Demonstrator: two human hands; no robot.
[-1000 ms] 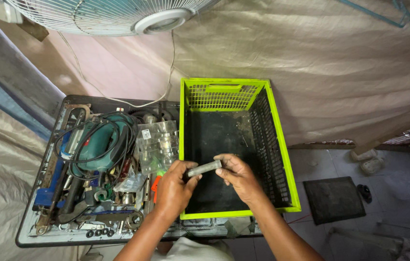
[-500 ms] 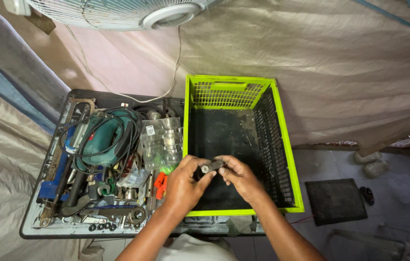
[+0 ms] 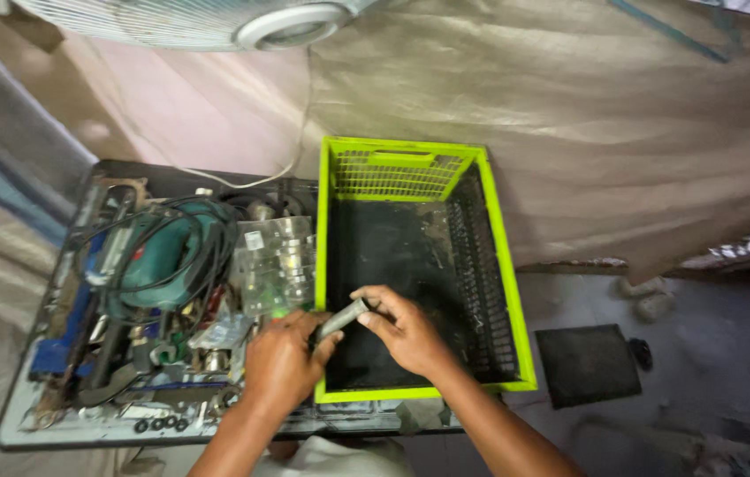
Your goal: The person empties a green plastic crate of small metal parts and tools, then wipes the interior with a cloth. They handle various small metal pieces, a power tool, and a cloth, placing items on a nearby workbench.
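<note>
I hold a short grey metal cylinder (image 3: 342, 319) between both my hands, just over the near-left corner of the lime-green crate (image 3: 509, 291). My left hand (image 3: 282, 364) closes around its lower end, fingers (image 3: 326, 344) curled tight and thumb pressed along the side, so only the upper part of the piece shows. My right hand (image 3: 403, 331) pinches the upper end, fingertips (image 3: 366, 311) bunched on the tip and the knuckles arched over the crate's dark floor. The cylinder lies tilted, its top end pointing up and to the right.

Both my forearms come in from the bottom edge, the left one nearly straight up, the right one slanting in from the right across the crate's near rim.

Half a second ago the piece sat level between my hands with its end facing me; now it is angled and more of its length shows, and my hands have drifted slightly left toward the crate's left wall.

Just left of my left hand stands the open tool tray (image 3: 39, 424) on the surface, crowded with a teal power tool (image 3: 158, 252) wrapped in black cable (image 3: 216, 256), clear plastic packets (image 3: 277, 261) and loose metal parts. A white fan (image 3: 216, 18) hangs at the top edge, and a dark mat (image 3: 589, 364) lies on the floor to the right of the crate.
</note>
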